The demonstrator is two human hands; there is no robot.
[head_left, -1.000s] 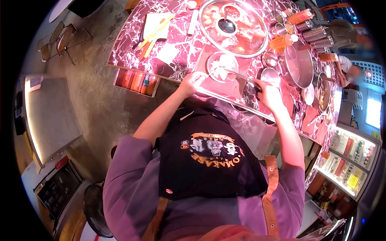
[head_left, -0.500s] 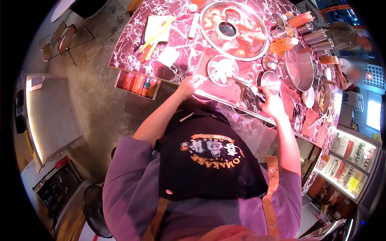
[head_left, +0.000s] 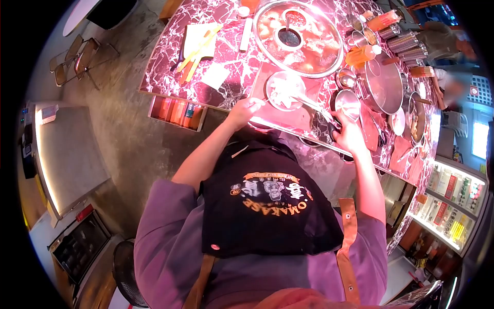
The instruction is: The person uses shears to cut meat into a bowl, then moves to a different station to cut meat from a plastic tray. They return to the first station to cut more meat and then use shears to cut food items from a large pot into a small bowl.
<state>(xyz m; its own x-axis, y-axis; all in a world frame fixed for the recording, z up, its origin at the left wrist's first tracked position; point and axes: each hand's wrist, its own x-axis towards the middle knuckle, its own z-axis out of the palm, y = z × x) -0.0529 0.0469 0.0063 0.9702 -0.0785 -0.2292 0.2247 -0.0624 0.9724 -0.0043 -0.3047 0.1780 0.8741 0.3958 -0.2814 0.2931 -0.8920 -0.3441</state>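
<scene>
A round bowl [head_left: 275,104] of pale food pieces [head_left: 283,91] rests on a reddish board [head_left: 298,119] at the counter's front edge. At its left rim, my left hand [head_left: 244,113] is closed, fingertips pinched against the edge. My right hand [head_left: 350,135] is wrapped round the dark handles of a pair of scissors [head_left: 315,105]. The blades slant left, and their tips reach over the food in the bowl. Just above my right hand stands a small metal bowl [head_left: 348,104].
A large round pan of red broth [head_left: 337,59] stands behind the bowl. Right of it are a deep metal pot [head_left: 386,90], an orange bottle [head_left: 362,55] and a ladle [head_left: 346,79]. Yellow sticks lie on a cloth [head_left: 193,38] at left. People stand at the far right.
The view has shifted slightly. The scissors have moved a little in the bowl, and their blades show more plainly. Both hands stay in nearly the same places.
</scene>
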